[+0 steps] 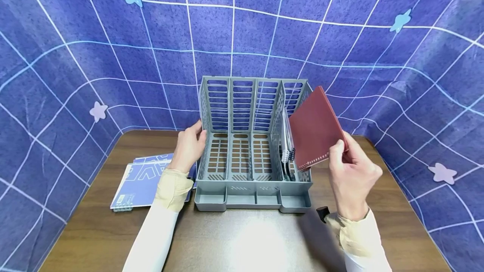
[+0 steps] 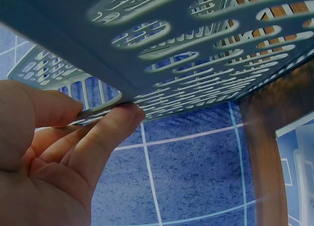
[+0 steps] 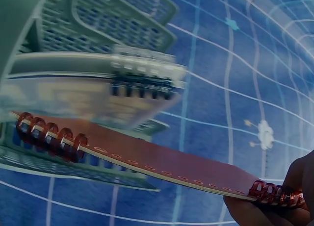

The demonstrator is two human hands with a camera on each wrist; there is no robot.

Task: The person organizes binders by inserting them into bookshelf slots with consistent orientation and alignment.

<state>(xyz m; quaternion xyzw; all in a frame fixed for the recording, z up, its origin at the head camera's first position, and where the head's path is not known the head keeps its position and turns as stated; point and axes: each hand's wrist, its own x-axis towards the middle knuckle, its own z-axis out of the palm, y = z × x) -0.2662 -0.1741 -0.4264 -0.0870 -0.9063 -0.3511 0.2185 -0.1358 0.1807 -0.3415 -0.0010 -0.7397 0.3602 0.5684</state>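
A grey desk file organizer point(image 1: 245, 187) with upright slatted dividers stands on the table. My left hand point(image 1: 189, 148) is at its left side; in the left wrist view the thumb and fingers pinch the edge of the slatted side wall point(image 2: 206, 54). On the right, my right hand point(image 1: 351, 175) grips a red ring-bound notebook point(image 1: 315, 125) by its lower right corner. The notebook is tilted, its left part overlapping the rightmost compartment. In that compartment, spiral notebooks point(image 1: 286, 133) with pale covers stand upright. Red binding rings point(image 3: 51, 137) show along the held notebook's edge.
Blue-covered spiral notebooks point(image 1: 145, 184) lie on the wooden table point(image 1: 211, 242) left of the organizer, partly behind my left forearm. A blue cloth point(image 1: 170, 66) with white lines and stars hangs behind the table and at both sides.
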